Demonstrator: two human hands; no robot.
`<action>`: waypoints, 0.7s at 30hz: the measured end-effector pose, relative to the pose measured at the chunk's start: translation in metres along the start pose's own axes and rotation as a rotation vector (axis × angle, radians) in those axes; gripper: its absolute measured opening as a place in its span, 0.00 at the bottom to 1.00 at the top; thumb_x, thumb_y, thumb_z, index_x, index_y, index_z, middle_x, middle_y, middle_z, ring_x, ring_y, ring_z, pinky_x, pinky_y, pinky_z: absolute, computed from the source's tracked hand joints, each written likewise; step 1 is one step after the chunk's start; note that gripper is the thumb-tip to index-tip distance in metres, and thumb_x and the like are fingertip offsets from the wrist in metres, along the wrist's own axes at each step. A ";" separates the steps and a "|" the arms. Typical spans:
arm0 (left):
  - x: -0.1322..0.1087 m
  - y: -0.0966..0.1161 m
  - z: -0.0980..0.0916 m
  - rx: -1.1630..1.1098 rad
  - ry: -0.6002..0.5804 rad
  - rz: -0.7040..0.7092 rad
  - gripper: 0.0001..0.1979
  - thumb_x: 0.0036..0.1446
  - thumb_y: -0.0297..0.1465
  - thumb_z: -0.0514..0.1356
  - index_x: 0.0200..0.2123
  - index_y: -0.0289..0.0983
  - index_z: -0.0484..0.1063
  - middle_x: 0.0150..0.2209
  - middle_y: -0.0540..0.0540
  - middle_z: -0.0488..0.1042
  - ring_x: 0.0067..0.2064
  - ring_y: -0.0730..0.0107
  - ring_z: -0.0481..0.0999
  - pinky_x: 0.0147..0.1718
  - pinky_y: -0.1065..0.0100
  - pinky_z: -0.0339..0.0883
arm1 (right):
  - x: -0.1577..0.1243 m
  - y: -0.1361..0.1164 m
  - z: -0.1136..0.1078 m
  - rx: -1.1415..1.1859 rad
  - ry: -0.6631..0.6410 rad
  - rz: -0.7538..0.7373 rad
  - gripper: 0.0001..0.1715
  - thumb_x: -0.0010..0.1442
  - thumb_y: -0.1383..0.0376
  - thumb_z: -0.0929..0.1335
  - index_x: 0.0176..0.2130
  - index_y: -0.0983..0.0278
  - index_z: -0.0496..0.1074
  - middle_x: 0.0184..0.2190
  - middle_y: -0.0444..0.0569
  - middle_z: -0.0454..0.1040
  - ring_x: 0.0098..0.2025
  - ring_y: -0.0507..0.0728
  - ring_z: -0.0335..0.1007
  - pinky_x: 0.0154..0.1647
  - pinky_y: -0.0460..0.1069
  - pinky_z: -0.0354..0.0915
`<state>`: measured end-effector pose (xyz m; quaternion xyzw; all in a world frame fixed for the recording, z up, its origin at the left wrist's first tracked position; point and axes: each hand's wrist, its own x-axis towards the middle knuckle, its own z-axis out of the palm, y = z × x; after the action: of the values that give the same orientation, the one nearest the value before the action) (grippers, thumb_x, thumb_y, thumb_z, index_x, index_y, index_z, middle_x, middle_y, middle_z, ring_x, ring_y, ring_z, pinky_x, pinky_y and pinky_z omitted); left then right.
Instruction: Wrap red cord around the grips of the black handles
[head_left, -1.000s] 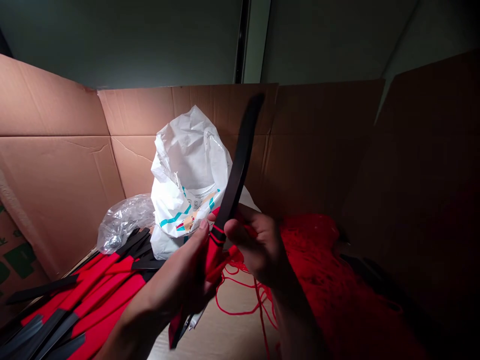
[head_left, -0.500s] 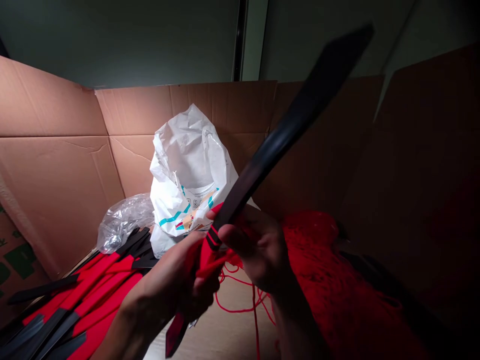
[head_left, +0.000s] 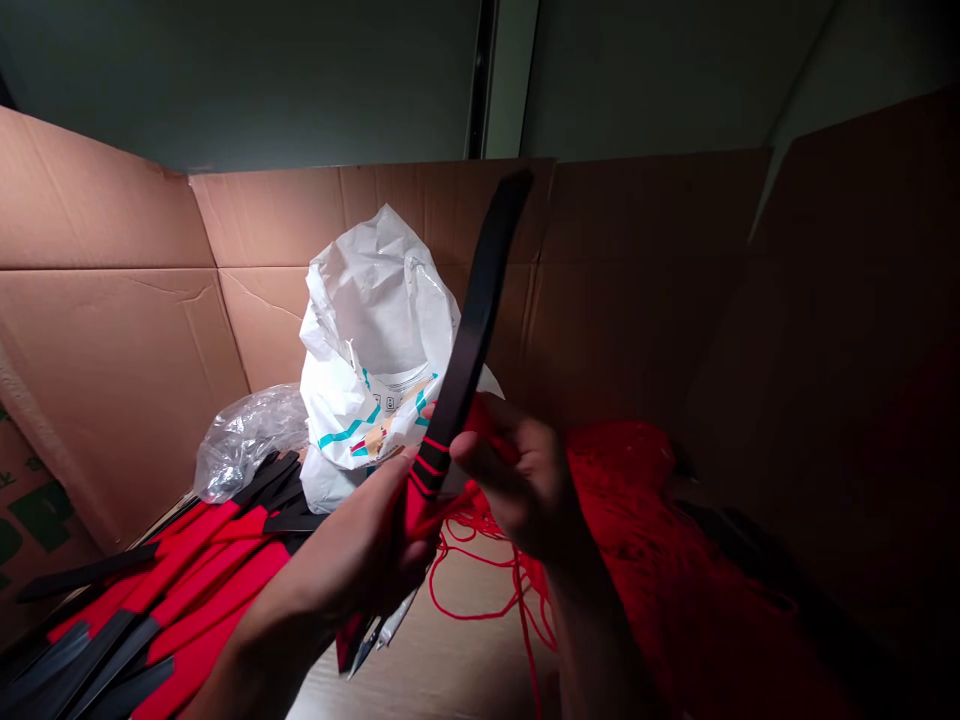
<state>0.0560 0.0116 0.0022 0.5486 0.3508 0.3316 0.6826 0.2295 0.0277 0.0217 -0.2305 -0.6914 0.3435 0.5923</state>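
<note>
The strip [head_left: 471,345] is held aslant before the bag [head_left: 375,310], its red part clamped in the curled fingers of the left hand [head_left: 358,545]; cord [head_left: 453,506] is held in the bent fingers of the right hand [head_left: 529,490].

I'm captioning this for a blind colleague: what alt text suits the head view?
A left hand grips a black strip banded with red cord, the right hand at its edge. Behind stands an open white bag; red-and-black strips lie at left, a red heap at right, inside cardboard walls.
</note>
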 end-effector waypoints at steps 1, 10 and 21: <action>-0.002 0.002 -0.005 -0.046 -0.089 -0.097 0.36 0.68 0.62 0.45 0.17 0.43 0.55 0.13 0.57 0.47 0.15 0.78 0.42 0.14 0.70 0.36 | 0.000 -0.001 0.000 0.014 0.002 -0.014 0.13 0.64 0.55 0.78 0.38 0.61 0.79 0.29 0.44 0.76 0.31 0.55 0.72 0.31 0.48 0.69; 0.014 0.001 -0.023 -0.227 -0.740 -0.367 0.36 0.60 0.60 0.55 0.11 0.41 0.60 0.08 0.52 0.50 0.08 0.77 0.45 0.08 0.70 0.34 | 0.000 0.004 0.010 0.044 -0.092 0.009 0.15 0.71 0.53 0.72 0.42 0.60 0.83 0.20 0.40 0.63 0.24 0.52 0.61 0.28 0.49 0.64; 0.000 -0.004 0.018 0.096 0.456 0.334 0.36 0.70 0.63 0.48 0.22 0.41 0.60 0.17 0.54 0.56 0.21 0.75 0.52 0.20 0.70 0.49 | -0.006 -0.006 0.016 -0.345 0.108 -0.160 0.19 0.76 0.53 0.67 0.36 0.61 0.76 0.26 0.44 0.75 0.27 0.52 0.71 0.28 0.48 0.65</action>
<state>0.0713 0.0022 0.0011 0.5417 0.4152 0.5372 0.4955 0.2158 0.0165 0.0216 -0.2909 -0.7235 0.1586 0.6056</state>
